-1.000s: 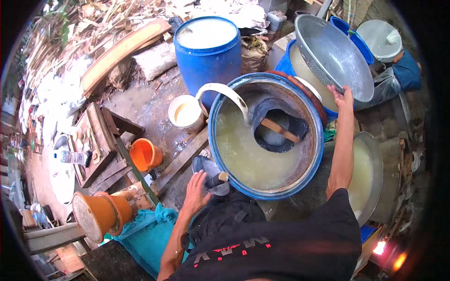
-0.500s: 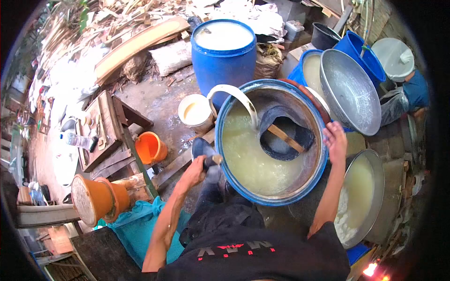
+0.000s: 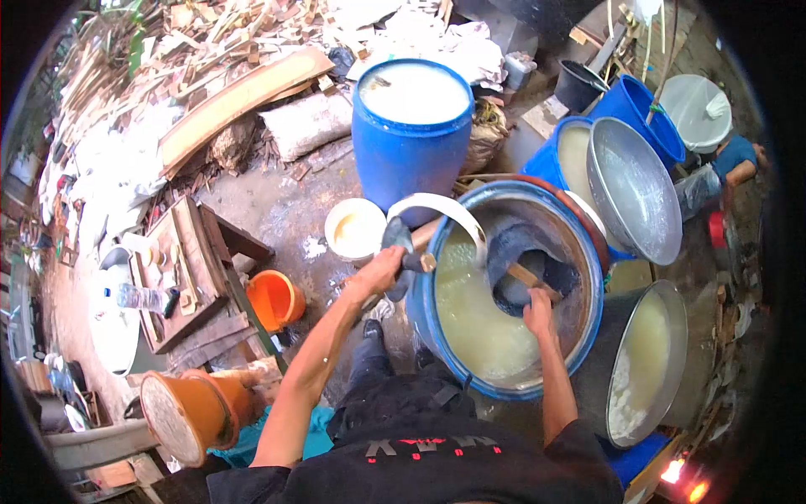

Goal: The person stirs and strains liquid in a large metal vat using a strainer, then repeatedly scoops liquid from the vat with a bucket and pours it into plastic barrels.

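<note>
My left hand (image 3: 382, 273) is closed around the wooden handle of a dark dipper (image 3: 398, 239), held just left of a big blue drum (image 3: 420, 315). Much of that dipper is hidden behind my hand. Inside the drum is cloudy yellowish liquid (image 3: 478, 315), with a black rubber bucket (image 3: 495, 248) sitting in it. A wooden bar (image 3: 526, 275) crosses the bucket's mouth, and my right hand (image 3: 539, 312) grips the bar's near end. Over the drum's left rim curves a white hose (image 3: 437, 202).
Behind stands a blue barrel (image 3: 407, 155) of whitish liquid. A white pail (image 3: 355, 244) and an orange bucket (image 3: 275, 301) are at left. To the right are a perforated metal basin (image 3: 634, 189), a metal vat (image 3: 678, 370) with white curds, flames (image 3: 673, 470) and another person (image 3: 730, 168).
My right hand has moved from beside the drum's right rim onto the bucket's wooden bar. My left hand has risen slightly with the dipper, and the camera view has shifted.
</note>
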Tool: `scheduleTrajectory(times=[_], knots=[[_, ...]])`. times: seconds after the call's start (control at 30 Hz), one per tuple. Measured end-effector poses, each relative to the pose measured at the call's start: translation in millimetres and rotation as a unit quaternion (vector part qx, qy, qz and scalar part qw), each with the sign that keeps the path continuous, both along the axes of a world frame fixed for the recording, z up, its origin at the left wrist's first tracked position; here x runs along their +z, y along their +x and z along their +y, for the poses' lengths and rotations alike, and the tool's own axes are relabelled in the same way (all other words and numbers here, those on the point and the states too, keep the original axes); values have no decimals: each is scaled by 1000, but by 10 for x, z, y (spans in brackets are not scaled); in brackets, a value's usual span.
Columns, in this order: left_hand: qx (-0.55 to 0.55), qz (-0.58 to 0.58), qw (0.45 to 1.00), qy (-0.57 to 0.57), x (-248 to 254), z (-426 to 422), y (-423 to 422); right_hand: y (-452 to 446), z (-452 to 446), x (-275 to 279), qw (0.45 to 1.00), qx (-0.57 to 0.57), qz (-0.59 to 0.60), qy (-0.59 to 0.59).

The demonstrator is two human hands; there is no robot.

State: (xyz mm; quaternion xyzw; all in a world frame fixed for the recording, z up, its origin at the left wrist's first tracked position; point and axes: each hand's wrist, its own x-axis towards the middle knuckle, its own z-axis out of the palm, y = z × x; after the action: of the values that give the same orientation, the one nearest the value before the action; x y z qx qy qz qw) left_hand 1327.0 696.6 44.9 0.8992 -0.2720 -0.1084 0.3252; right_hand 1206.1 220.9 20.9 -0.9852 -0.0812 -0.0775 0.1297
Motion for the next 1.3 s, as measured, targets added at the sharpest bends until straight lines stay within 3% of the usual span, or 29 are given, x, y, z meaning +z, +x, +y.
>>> scheduleTrajectory(times=[0.03,0.1,0.2,0.33,0.4,0.57,0.77,0.87,0.93,1.0,1.03,1.07,1.13,1.17,1.23,1.27,1.3], knots=[[-9,12,1000,-21,-61,35,22,9,128,70,1000,3,-7,0],[-18,4,999,-43,-93,96,-45,-41,332,238,991,-96,74,-64],[0,3,1000,-31,-53,146,-188,-1,307,252,973,-180,134,-50],[20,4,998,-56,77,169,-219,187,230,389,982,-162,27,-90],[26,-10,999,-44,82,151,-237,282,212,494,971,-179,106,-116],[48,-35,998,-27,206,249,-254,504,-175,131,962,-186,154,-127],[75,15,997,-18,273,341,-275,647,-34,476,968,-130,196,-90],[71,-7,997,-37,412,457,-235,772,210,773,929,-193,277,-151],[101,-26,994,-45,412,617,-217,820,616,1086,991,-120,61,-21],[128,-44,989,-51,447,747,-195,934,1497,1738,987,50,16,154],[173,-62,981,-60,518,801,-162,945,1879,1800,978,129,25,164],[217,-80,971,-69,593,856,-116,1011,2336,2089,957,247,3,149],[222,-92,969,-59,745,945,43,942,2840,1624,943,318,-65,-75],[234,-92,966,-64,800,994,149,938,2976,1339,944,313,-70,-74],[256,-102,959,-71,930,1102,333,982,3218,1002,916,283,4,-283],[251,-105,960,-71,988,1159,433,1087,3234,954,918,279,3,-283],[255,-121,957,-73,1036,1231,526,1225,3232,1017,926,291,91,-221]])
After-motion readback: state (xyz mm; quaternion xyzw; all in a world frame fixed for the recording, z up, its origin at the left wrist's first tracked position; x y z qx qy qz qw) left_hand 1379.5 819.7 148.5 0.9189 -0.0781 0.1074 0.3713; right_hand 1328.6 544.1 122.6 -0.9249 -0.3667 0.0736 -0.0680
